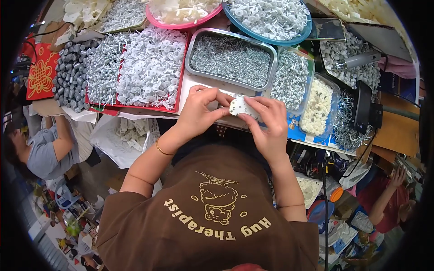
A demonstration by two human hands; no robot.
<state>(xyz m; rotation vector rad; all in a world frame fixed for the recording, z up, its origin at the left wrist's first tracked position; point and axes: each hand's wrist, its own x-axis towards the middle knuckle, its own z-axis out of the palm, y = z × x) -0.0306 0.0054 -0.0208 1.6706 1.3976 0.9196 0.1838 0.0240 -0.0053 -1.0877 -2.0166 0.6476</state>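
Just in front of the table's near edge, both hands hold a small white plastic piece (240, 107) with rounded corners and several small metallic dots on its face. My right hand (270, 119) grips its right end between thumb and fingers. My left hand (199, 112) is closed, its thumb and forefinger pinching at the left end; anything smaller between those fingertips is too fine to make out. Beyond the hands lies a metal tray (226, 80) full of small silvery metal parts. To its right, a clear plastic tub (312, 67) contains longer metal pins or screws.
White plastic parts with pins (149, 72) fill a red box on the left, beside grey cylindrical pieces (70, 74). A pink basin (181, 25) and a blue basin (271, 41) stand behind. At right are a tub of cream pieces (318, 106) and a black device (364, 108). Other people sit nearby.
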